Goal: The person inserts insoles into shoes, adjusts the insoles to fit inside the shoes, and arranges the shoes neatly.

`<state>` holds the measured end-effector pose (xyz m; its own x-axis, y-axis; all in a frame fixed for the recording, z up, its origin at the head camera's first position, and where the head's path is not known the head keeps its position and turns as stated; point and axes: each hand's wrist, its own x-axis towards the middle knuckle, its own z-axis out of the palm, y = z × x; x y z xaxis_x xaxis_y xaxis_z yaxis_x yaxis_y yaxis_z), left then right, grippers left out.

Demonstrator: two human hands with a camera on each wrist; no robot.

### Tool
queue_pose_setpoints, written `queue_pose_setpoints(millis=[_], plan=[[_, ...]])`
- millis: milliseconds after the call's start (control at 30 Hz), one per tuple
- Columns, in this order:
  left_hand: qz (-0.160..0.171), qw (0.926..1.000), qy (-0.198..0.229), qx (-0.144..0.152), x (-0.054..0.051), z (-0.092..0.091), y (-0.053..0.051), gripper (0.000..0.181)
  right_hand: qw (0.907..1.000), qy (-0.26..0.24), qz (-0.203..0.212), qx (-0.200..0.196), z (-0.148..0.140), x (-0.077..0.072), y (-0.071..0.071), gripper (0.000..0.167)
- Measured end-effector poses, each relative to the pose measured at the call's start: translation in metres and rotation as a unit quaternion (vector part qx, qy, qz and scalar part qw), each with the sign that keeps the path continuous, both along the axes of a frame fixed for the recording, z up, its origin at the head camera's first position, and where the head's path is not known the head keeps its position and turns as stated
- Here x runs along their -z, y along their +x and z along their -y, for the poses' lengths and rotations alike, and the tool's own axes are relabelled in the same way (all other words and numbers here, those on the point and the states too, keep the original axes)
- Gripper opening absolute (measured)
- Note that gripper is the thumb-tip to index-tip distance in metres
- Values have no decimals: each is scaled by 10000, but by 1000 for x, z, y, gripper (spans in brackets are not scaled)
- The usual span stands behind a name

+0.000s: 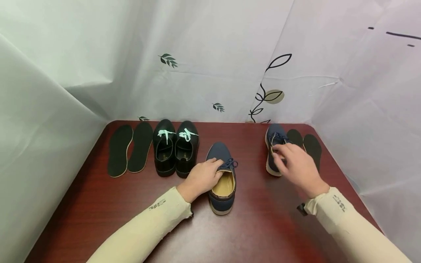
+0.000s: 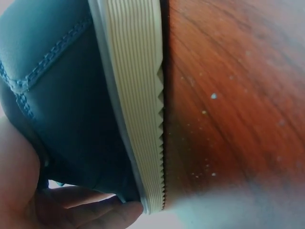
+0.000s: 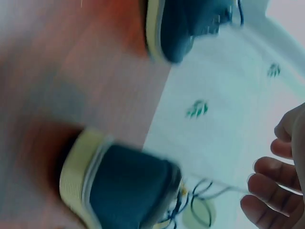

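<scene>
A navy blue lace-up shoe (image 1: 219, 150) with a tan inside stands in the middle of the table, toe pointing away from me. My left hand (image 1: 201, 179) grips its side by the opening. In the left wrist view the shoe's ribbed cream sole (image 2: 136, 95) meets the tabletop, and some fingers (image 2: 102, 212) touch the upper. The matching blue shoe (image 1: 275, 130) stands farther right. My right hand (image 1: 297, 166) hovers over it with loosely bent fingers and holds nothing. In the right wrist view that hand (image 3: 279, 186) appears apart from the shoe (image 3: 128, 186).
A pair of black shoes (image 1: 164, 126) with pale green laces stands at the back left. Two dark insoles (image 1: 120, 151) lie left of them. Another pair of insoles (image 1: 312, 148) lies at the right edge. White printed sheets (image 1: 213, 73) surround the reddish-brown table (image 1: 131, 208).
</scene>
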<state>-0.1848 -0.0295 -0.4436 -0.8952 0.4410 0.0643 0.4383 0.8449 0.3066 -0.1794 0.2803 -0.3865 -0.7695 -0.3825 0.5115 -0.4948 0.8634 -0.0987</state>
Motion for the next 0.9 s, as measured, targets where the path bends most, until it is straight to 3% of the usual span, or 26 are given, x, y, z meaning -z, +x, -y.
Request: queue_pose_setpoints(millis=[233, 367, 500, 667, 767, 900], plan=[[-90, 10000, -2, 36, 1, 1, 0, 37, 9983, -71, 103, 562, -39, -1, -24, 24], [-56, 10000, -13, 20, 1, 1, 1, 38, 9931, -72, 643, 978, -66, 5, -37, 27], [-42, 10000, -2, 9, 3, 1, 1, 38, 9780, 54, 1605, 1334, -96, 13, -47, 35], [-12, 10000, -39, 30, 2, 0, 1, 39, 9506, 268, 2665, 1569, -126, 22, -55, 43], [-15, 10000, -71, 15, 1, 0, 1, 39, 9408, 436, 2994, 1527, -136, 29, -59, 45], [-112, 9999, -49, 18, 1, 0, 1, 38, 9368, 636, 3171, 1334, -147, 39, -64, 45]])
